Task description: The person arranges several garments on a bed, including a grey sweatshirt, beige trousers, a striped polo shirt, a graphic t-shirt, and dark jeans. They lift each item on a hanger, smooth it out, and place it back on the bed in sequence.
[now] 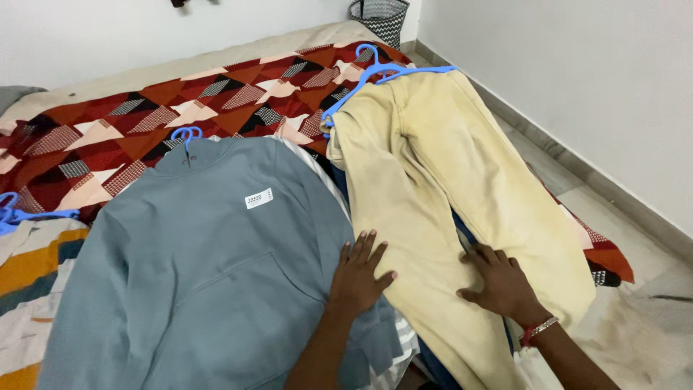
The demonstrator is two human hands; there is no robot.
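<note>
My left hand lies flat, fingers spread, on the seam where a grey-blue hooded sweatshirt meets pale yellow trousers. My right hand, with a bead bracelet at the wrist, presses flat on the lower legs of the trousers. The trousers hang on a blue plastic hanger. The sweatshirt carries a small white label and sits on another blue hanger. Neither hand grips anything.
The clothes lie on a bed with a red, brown and cream patterned cover. A striped orange and teal garment on a blue hanger lies at the left. A woven basket stands in the far corner. Tiled floor runs along the right wall.
</note>
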